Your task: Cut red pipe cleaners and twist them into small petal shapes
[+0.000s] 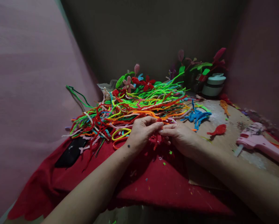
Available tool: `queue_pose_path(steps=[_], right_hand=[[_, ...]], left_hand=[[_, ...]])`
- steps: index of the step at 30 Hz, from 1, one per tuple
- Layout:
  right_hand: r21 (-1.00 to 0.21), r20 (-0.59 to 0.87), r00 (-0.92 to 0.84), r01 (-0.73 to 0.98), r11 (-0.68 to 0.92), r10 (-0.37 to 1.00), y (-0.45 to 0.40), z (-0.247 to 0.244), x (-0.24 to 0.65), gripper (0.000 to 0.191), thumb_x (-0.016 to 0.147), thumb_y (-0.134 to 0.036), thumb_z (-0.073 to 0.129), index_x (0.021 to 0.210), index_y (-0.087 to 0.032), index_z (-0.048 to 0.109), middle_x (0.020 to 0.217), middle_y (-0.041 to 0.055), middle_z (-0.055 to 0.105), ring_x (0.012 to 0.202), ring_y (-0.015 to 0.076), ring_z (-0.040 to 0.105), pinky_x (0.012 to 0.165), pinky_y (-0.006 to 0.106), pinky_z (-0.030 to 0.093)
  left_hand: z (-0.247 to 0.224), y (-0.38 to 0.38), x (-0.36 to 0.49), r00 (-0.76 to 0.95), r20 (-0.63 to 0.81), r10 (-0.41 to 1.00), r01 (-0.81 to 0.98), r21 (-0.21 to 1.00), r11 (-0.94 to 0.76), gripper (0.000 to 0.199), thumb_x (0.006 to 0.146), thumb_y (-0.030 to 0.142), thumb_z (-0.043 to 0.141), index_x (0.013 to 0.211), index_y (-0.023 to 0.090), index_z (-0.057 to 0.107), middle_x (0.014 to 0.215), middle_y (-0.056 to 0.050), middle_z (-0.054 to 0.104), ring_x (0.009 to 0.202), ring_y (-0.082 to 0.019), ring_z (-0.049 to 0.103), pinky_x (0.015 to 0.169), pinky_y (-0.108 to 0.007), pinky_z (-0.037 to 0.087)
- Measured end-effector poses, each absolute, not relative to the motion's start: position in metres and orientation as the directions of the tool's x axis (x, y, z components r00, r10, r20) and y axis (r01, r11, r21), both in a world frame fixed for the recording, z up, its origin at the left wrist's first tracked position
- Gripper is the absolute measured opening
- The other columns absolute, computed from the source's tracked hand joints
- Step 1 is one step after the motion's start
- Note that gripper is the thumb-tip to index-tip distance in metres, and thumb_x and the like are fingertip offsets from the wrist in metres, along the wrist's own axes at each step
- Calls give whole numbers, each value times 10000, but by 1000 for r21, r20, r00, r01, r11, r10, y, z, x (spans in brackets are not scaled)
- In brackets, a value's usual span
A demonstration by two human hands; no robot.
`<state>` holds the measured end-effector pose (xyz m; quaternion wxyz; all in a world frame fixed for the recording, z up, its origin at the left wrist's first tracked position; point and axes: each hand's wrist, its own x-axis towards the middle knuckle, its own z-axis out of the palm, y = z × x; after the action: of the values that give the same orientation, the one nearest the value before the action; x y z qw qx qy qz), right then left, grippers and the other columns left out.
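Observation:
My left hand (143, 129) and my right hand (179, 135) meet over the front of the table, fingertips pinched close together. Between them is a small red pipe-cleaner piece (158, 139), mostly covered by my fingers, with a red end hanging below. Just behind my hands spreads a large heap of pipe cleaners (141, 104) in green, orange, red, yellow and white. A yellow loop (121, 133) lies beside my left wrist. Right of my right hand are a bundle of blue pipe cleaners (197, 115) and a red petal-shaped piece (217, 130).
A pink glue gun (258, 140) rests on the board (223, 112) at right, near an orange piece (224, 107). Behind stand a lidded jar (214, 84) and pipe-cleaner flowers (147, 83). A black phone-like object (71, 153) lies left on the red cloth (148, 183); walls enclose both sides.

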<state>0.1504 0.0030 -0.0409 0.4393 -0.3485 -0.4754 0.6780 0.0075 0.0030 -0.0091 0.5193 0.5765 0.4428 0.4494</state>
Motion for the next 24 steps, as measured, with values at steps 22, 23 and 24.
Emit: queue_pose_path(steps=[22,23,24], right_hand=[[-968,-120,-252,-186,-169,960,0,-38,146,129,581,-141,592,476,-173,523,400,-10,506,374,90,415,429,252,286],[-976,-115,-245,-154,-155,963,-1,-37,146,134,582,-144,583,471,-175,514,394,-11,501,371,91,412,424,251,284],[-983,-112,-238,-117,-142,965,-1,-36,145,130,579,-141,572,473,-177,507,389,-12,498,366,92,412,419,250,282]], left_hand=[[-6,4,5,275,96,957,374,906,-199,211,764,307,565,650,151,481,569,58,428,506,-59,344,488,-201,268],[-7,4,6,282,116,952,410,883,-229,206,779,294,541,646,155,467,577,56,422,520,-65,348,498,-204,272],[-8,4,6,290,135,948,446,857,-258,203,791,283,520,644,160,453,583,54,416,531,-71,350,507,-208,275]])
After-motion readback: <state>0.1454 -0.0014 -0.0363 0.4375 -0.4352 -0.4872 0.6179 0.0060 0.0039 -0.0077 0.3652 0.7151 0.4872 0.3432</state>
